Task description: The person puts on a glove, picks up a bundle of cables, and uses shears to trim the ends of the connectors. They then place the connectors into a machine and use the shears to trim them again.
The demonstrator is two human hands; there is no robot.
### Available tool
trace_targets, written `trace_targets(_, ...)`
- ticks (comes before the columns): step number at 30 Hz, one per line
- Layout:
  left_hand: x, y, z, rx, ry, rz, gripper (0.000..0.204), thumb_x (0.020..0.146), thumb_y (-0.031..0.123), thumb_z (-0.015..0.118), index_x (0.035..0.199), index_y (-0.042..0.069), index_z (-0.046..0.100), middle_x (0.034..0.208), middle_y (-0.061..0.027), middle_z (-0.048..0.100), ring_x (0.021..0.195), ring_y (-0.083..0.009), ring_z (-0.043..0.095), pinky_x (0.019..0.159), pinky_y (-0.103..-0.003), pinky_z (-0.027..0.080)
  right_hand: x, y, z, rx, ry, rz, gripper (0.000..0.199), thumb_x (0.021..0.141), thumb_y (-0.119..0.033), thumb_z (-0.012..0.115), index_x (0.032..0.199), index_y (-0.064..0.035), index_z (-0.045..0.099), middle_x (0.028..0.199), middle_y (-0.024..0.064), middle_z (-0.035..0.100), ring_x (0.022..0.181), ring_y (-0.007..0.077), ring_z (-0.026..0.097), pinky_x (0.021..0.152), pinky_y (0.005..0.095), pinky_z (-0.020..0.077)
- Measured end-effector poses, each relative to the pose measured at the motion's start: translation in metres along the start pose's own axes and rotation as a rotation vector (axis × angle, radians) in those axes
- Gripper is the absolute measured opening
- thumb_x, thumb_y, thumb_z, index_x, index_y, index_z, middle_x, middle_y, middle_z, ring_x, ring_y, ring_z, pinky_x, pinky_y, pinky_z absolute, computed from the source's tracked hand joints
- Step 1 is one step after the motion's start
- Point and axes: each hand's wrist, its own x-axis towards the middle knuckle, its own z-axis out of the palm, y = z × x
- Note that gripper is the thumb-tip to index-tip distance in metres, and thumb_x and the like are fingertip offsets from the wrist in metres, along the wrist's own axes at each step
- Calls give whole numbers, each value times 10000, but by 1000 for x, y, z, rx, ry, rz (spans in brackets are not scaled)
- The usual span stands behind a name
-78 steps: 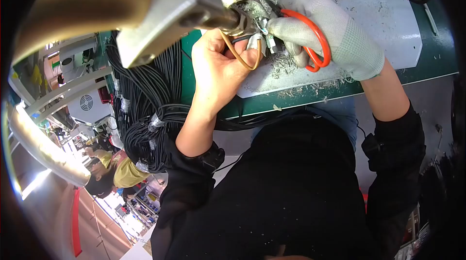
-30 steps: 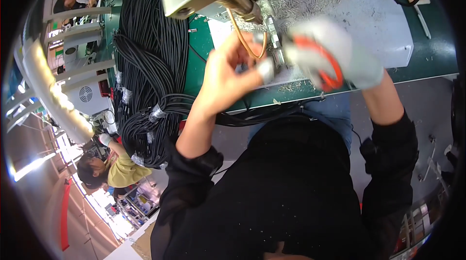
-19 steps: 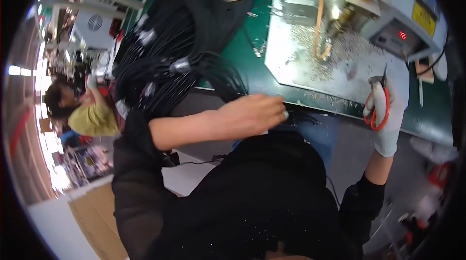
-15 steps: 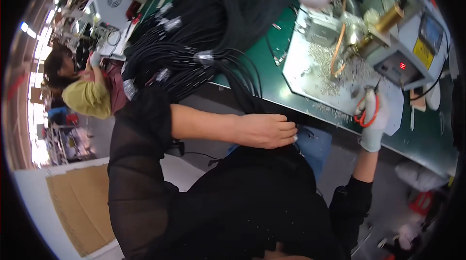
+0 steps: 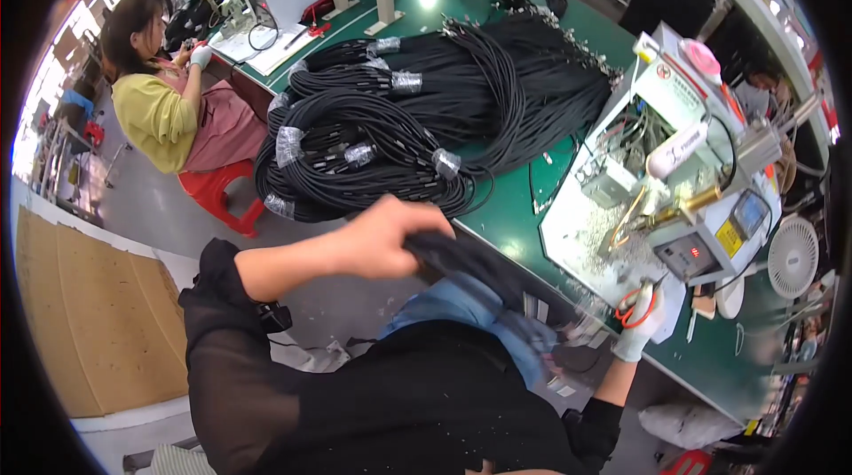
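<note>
Change: the left hand point(image 5: 390, 235) had dropped from the machine to the bench edge since the first frames; the view had swung left, bringing the cable pile and a co-worker into sight.
Left hand: bare, at centre, fingers closed over the end of a black cable bundle point(image 5: 470, 266).
Bundle: blurred by motion, running from the left hand toward 4 o'clock, across the lap, just below the bench point(image 5: 515, 209) edge.
Right hand: gloved in white point(image 5: 641, 326), at 4 o'clock, resting at the bench edge; fingers curled through the handles of orange scissors point(image 5: 635, 306).
Scissors: held in the right hand, just below the machine's tray; blades hard to make out.
Machine: white crimping unit point(image 5: 683, 173) at 3 o'clock, with a small red display and metal scraps on its tray.
Cable pile: many coiled black cables point(image 5: 399, 138) bound with clear tape, at 12 o'clock on the green bench, well apart from the right hand, near the left.
Co-worker: person in a yellow top point(image 5: 160, 111) at 10 o'clock, seated on a red stool at the next bench.
Fan: small white fan point(image 5: 792, 255) at 3 o'clock, beside the machine.
</note>
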Motion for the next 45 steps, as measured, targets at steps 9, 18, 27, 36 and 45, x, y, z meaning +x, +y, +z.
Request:
trace_targets(9, 173, -117, -101, -420, 567, -552, 356, 837, 322, 627, 974, -6, 603, 768, -67, 587, 649, -171, 572, 565, -332, 466, 4, 20, -6, 39, 23, 10, 242, 952, -204, 472, 1003, 22, 539, 539, 15, 462, 404, 98, 423, 378, 240, 357)
trace_targets(18, 342, -189, -3, 129, 630, -884, 663, 676, 185, 745, 1201, -7, 388, 1184, -251, 495, 1076, -379, 563, 907, -408, 483, 0, 29, -7, -97, 61, -112, 265, 968, -306, 475, 925, -46, 499, 530, 5, 432, 399, 104, 435, 363, 239, 351)
trace_targets(27, 352, -132, -122, 810, 542, -202, 645, 632, 118, 699, 1169, -45, 383, 1177, -299, 425, 1047, -408, 525, 879, -445, 478, 6, 49, -14, -18, 119, -19, 309, 975, -242, 435, 984, 48, 544, 497, 29, 454, 384, 114, 433, 366, 257, 351)
trace_targets(36, 172, -46, -75, 961, -153, -12, 775, 734, 418, 719, 1333, 58, 385, 1137, -172, 498, 1063, -331, 515, 846, -433, 462, -2, 16, 3, -102, 172, -11, 302, 972, -233, 447, 986, 53, 543, 497, 14, 433, 409, 96, 419, 390, 240, 345)
trace_targets(45, 84, -74, -82, 1335, -145, 32, 527, 759, 180, 652, 1265, 178, 506, 997, -104, 517, 932, -280, 545, 751, -394, 462, 8, 26, 8, -10, 144, 76, 277, 962, -197, 465, 1037, 58, 546, 528, 23, 451, 419, 104, 420, 403, 238, 354)
